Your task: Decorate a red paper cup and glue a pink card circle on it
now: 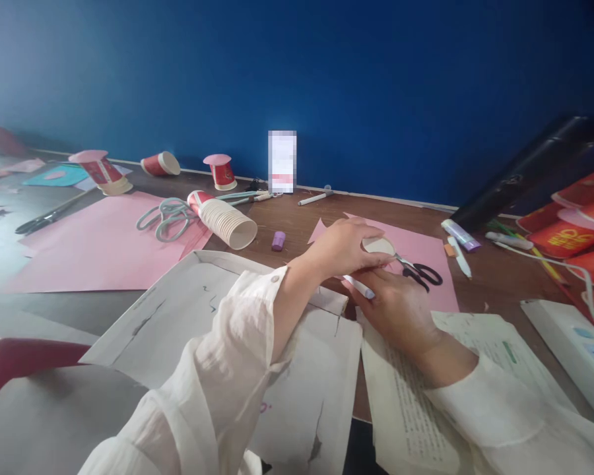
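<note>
My left hand point(340, 248) curls round a pale, round-ended paper cup point(379, 246) that rests on a sheet of pink paper point(433, 254). Most of the cup's side is hidden by my fingers. Close beneath, my right hand point(400, 313) is closed on a white pen point(359, 287), its bluish end pointing toward me. The writing tip is hidden between the hands. A pair of scissors with black handles point(423, 274) lies on the pink sheet, just beyond my right hand.
A cardboard box lid point(129, 323) and printed pages point(406, 409) lie in front. Beyond are stacked paper cups point(228, 221), green-handled scissors point(165, 220), a purple cap point(278, 241) and a phone point(282, 161) against the blue wall. Right: a glue stick point(460, 235) and power strip point(574, 343).
</note>
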{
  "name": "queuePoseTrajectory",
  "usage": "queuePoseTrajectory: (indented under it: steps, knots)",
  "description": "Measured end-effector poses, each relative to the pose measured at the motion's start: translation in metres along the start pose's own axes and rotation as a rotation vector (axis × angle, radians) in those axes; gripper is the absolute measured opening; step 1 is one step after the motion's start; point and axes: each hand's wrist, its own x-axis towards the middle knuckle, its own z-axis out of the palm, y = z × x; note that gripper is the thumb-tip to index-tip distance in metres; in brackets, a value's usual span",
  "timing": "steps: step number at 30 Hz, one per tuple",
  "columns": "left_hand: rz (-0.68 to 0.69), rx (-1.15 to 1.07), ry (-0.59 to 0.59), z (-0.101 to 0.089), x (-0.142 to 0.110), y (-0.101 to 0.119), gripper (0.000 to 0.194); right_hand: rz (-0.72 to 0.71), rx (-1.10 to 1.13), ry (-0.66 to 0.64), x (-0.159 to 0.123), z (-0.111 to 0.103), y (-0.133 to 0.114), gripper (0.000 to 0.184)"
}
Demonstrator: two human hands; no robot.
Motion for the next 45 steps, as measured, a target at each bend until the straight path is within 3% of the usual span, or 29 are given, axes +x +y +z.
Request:
queuePoseTrajectory:
  steps: [10, 21, 38, 42, 45]
  knots:
    - [-0.016, 0.037, -0.014, -0.001, -0.002, 0.003, 0.04, 0.21, 0.267, -0.184, -0.01, -0.017, 0.017, 0.028]
    - [0.002, 0.05, -0.017, -0.002, -0.001, 0.002, 0.043, 0.417, 0.326, -0.287, -0.022, -0.023, 0.038, 0.029]
    - [-0.009, 0.031, -0.035, -0.001, 0.0, 0.0, 0.047, 0.51, 0.266, -0.314, -0.028, -0.029, 0.044, 0.033]
    - [-0.013, 0.01, -0.036, -0.001, 0.0, 0.0, 0.048, 0.578, 0.325, -0.274, -0.024, -0.035, 0.047, 0.032]
    - [-0.015, -0.004, -0.036, -0.002, 0.0, 0.001, 0.048, 0.673, 0.376, -0.154, -0.023, -0.041, 0.058, 0.032]
